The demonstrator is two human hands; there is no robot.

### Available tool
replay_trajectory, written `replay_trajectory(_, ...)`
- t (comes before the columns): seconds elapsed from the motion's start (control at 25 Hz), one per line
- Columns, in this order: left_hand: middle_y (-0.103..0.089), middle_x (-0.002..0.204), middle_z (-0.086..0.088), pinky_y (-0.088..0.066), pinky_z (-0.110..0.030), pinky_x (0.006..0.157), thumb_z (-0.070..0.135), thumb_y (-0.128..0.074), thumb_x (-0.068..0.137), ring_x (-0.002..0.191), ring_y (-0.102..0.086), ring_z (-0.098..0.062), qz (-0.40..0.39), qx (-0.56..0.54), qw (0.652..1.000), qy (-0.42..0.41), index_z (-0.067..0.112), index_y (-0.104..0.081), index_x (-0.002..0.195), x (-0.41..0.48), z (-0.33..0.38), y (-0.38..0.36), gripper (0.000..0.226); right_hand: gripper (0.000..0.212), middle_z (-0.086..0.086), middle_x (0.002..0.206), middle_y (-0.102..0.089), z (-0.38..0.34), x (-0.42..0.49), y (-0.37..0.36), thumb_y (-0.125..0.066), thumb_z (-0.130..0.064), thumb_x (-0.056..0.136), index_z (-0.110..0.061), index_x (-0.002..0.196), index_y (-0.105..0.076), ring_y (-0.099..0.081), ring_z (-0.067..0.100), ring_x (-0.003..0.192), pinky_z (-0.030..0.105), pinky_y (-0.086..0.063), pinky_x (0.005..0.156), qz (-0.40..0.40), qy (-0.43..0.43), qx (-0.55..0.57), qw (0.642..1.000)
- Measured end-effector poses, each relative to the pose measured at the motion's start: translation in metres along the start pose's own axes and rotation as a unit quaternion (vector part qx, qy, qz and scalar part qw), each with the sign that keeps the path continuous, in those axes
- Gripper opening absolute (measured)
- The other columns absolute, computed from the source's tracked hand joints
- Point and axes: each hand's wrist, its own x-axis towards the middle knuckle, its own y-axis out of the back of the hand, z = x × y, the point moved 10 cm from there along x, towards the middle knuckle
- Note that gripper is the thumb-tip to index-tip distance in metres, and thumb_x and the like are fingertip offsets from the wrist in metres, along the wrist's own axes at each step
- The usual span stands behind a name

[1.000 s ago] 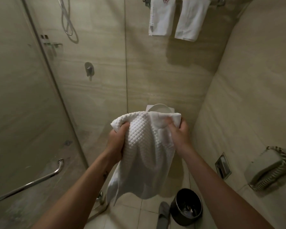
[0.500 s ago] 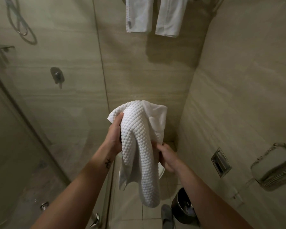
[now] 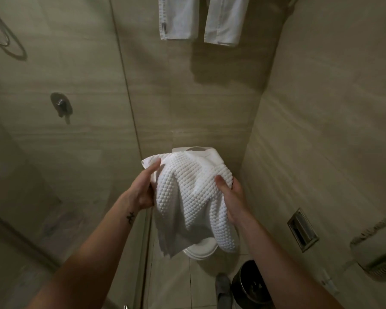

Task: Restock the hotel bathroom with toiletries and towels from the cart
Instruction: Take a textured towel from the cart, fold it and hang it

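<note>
A white waffle-textured towel (image 3: 192, 197) hangs bunched in front of me, above the toilet (image 3: 201, 250). My left hand (image 3: 143, 188) holds its left edge, thumb on top and fingers hidden behind the cloth. My right hand (image 3: 232, 195) grips its right side, thumb pressed into the fabric. The lower folds droop toward the toilet seat. Two white folded towels (image 3: 178, 18) (image 3: 226, 21) hang side by side on the back wall at the top of the view.
A glass shower partition (image 3: 129, 97) stands at left, with a valve (image 3: 61, 107) and hose (image 3: 5, 41) behind it. A black bin (image 3: 250, 284) sits on the floor right of the toilet. On the right wall are a metal holder (image 3: 301, 229) and a tissue dispenser (image 3: 377, 248).
The hands have spread the towel wider: my right hand rose from below it to its right side, my left thumb now lies on top. The view tilted down, showing the toilet.
</note>
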Motion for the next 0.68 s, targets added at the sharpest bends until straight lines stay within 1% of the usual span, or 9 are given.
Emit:
replay_trajectory(0.12,-0.065,0.129,-0.019,-0.05,-0.046,0.098,0.058,-0.067,0.086,0.119,-0.063,-0.034,-0.025,0.024,0.999,0.036,0.004,-0.06,0.13,0.02,-0.014,-0.014,0.07,0.038,0.002,0.113,-0.075,-0.014,0.032,0.012,-0.073,-0.037,0.089,-0.018,0.121,-0.066,-0.071,0.023,0.106,0.045,-0.057,0.092,0.019,-0.005,0.047,0.999)
replay_trajectory(0.2,-0.065,0.129,-0.019,-0.051,-0.044,0.098,0.045,-0.067,0.089,0.119,-0.063,-0.033,-0.035,0.018,0.999,0.015,0.004,-0.06,0.131,0.031,-0.013,-0.028,0.059,0.035,0.002,0.109,-0.076,-0.023,0.054,0.025,-0.07,-0.037,0.091,-0.017,0.119,-0.066,-0.072,0.022,0.102,0.042,-0.059,0.087,0.045,-0.008,0.061,0.997)
replay_trajectory(0.28,-0.068,0.124,-0.019,-0.057,-0.041,0.091,0.027,-0.068,0.091,0.112,-0.067,-0.032,-0.031,0.038,0.998,-0.025,0.001,-0.061,0.13,0.044,-0.007,-0.043,0.047,0.032,0.003,0.105,-0.076,-0.033,0.075,0.037,-0.069,-0.037,0.093,-0.015,0.116,-0.066,-0.073,0.021,0.098,0.038,-0.06,0.079,0.061,-0.009,0.06,0.996)
replay_trajectory(0.36,-0.072,0.113,-0.02,-0.061,-0.039,0.078,0.012,-0.075,0.084,0.098,-0.072,-0.031,0.052,0.058,0.993,-0.086,-0.002,-0.062,0.126,0.058,0.006,-0.039,0.046,0.027,0.008,0.103,-0.076,-0.043,0.093,0.044,-0.068,-0.03,0.095,-0.011,0.113,-0.066,-0.074,0.022,0.093,0.033,-0.059,0.07,0.041,-0.017,0.056,0.997)
replay_trajectory(0.44,-0.071,0.113,-0.021,-0.062,-0.041,0.072,0.006,-0.081,0.077,0.092,-0.073,-0.032,0.131,0.045,0.98,-0.144,-0.001,-0.06,0.127,0.067,0.021,-0.029,0.055,0.023,0.013,0.104,-0.076,-0.054,0.107,0.046,-0.066,-0.018,0.096,-0.005,0.115,-0.065,-0.074,0.024,0.091,0.032,-0.059,0.067,-0.019,-0.027,0.029,0.999)
replay_trajectory(0.48,-0.069,0.117,-0.02,-0.062,-0.041,0.07,0.007,-0.083,0.074,0.094,-0.072,-0.031,0.158,0.033,0.973,-0.167,0.002,-0.057,0.132,0.068,0.027,-0.025,0.064,0.024,0.013,0.106,-0.075,-0.058,0.114,0.048,-0.066,-0.016,0.096,-0.005,0.117,-0.065,-0.074,0.023,0.092,0.032,-0.059,0.07,-0.05,-0.026,-0.012,0.998)
replay_trajectory(0.56,-0.061,0.126,-0.011,-0.061,-0.037,0.07,0.007,-0.086,0.072,0.102,-0.068,-0.027,0.191,0.031,0.958,-0.21,0.019,-0.049,0.143,0.067,0.038,-0.016,0.081,0.027,0.009,0.11,-0.074,-0.064,0.127,0.05,-0.067,-0.019,0.095,-0.008,0.12,-0.064,-0.073,0.019,0.094,0.032,-0.059,0.076,-0.088,-0.008,-0.125,0.988)
replay_trajectory(0.64,-0.055,0.127,-0.006,-0.06,-0.037,0.075,0.007,-0.085,0.073,0.107,-0.065,-0.027,0.191,0.06,0.948,-0.248,0.034,-0.051,0.141,0.064,0.048,-0.018,0.08,0.037,0.007,0.113,-0.072,-0.07,0.138,0.053,-0.071,-0.027,0.092,-0.009,0.122,-0.059,-0.071,0.018,0.095,0.032,-0.057,0.078,-0.067,0.008,-0.195,0.979)
replay_trajectory(0.68,-0.056,0.128,-0.005,-0.061,-0.038,0.077,0.008,-0.085,0.073,0.108,-0.065,-0.027,0.184,0.076,0.944,-0.264,0.036,-0.056,0.136,0.064,0.054,-0.022,0.075,0.044,0.006,0.116,-0.069,-0.074,0.143,0.055,-0.073,-0.03,0.091,-0.01,0.124,-0.053,-0.069,0.016,0.095,0.032,-0.056,0.079,-0.045,0.017,-0.207,0.977)
